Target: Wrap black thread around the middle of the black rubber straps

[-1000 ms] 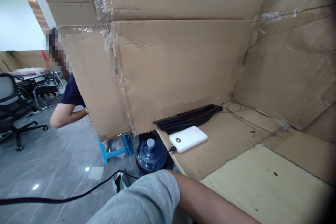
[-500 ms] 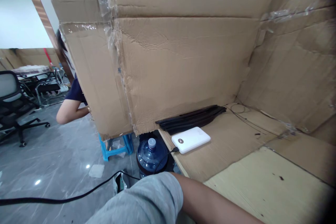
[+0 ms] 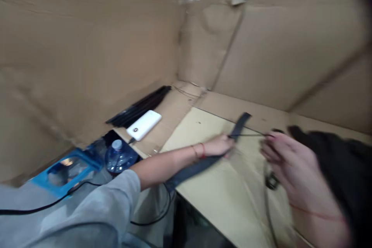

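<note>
Landmark: white power bank (image 3: 143,125), lying on the desk (image 3: 200,128), a black cable at its near end.
Left hand: my left hand (image 3: 217,145) is right of the power bank, its fingers (image 3: 228,141) curled closed on a flat black strap (image 3: 203,164); red thread on the wrist.
Strap: runs diagonally across the desk, well right of the power bank, one end sticking up past my left hand.
Right hand: my right hand (image 3: 290,162) is farthest right of the power bank, blurred, fingers (image 3: 269,149) curled, partly closed; cannot tell if they hold anything.
Cord: a thin black cord (image 3: 250,135) spans between both hands.
Dark mass: a black cloth-like heap (image 3: 328,159), too blurred to name, touches my right hand.
Nearby: black strips (image 3: 139,106) lie just behind the power bank; a water bottle (image 3: 119,158) sits below it, off the desk edge.
</note>
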`<state>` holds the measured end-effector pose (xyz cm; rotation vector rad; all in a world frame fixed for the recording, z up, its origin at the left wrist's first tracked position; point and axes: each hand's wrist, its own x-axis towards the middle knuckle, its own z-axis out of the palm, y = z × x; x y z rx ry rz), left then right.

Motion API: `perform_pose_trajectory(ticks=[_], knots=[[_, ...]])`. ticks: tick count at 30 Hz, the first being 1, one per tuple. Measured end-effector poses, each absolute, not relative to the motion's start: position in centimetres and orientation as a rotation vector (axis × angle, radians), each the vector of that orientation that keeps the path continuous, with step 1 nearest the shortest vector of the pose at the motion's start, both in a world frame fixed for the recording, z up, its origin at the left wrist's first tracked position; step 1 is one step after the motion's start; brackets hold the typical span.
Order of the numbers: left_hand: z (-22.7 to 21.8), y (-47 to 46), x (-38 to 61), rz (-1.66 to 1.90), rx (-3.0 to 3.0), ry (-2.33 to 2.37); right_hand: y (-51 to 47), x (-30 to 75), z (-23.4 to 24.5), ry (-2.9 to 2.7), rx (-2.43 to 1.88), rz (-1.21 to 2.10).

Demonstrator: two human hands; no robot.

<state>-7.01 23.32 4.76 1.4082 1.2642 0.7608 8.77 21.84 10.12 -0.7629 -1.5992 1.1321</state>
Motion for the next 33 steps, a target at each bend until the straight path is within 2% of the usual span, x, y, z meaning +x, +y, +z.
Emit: perform_pose_trajectory(ticks=[3,8,16,23,33], knots=[[3.6,23.8,-6.5,0.776,1.506,1.319,22.4,9.3,9.4,-1.416,-0.683,1.389],[3.5,23.5,-5.8,0.787,1.568,1.345,22.4,9.1,9.9,-1.318,-0.630,1.431],[4.8,23.7,-6.8,0.959,1.499,1.326,22.7,10.5,11.1,-0.812,-0.523,1.554],[6.1,24.0,-7.6,1.134,1.377,1.210,22.9,9.4,9.9,-0.687,-0.686,1.347],[6.6,23.7,-7.6,1.244,1.245,1.036,24.4,9.6,8.2,-0.467,-0.841,1.403]])
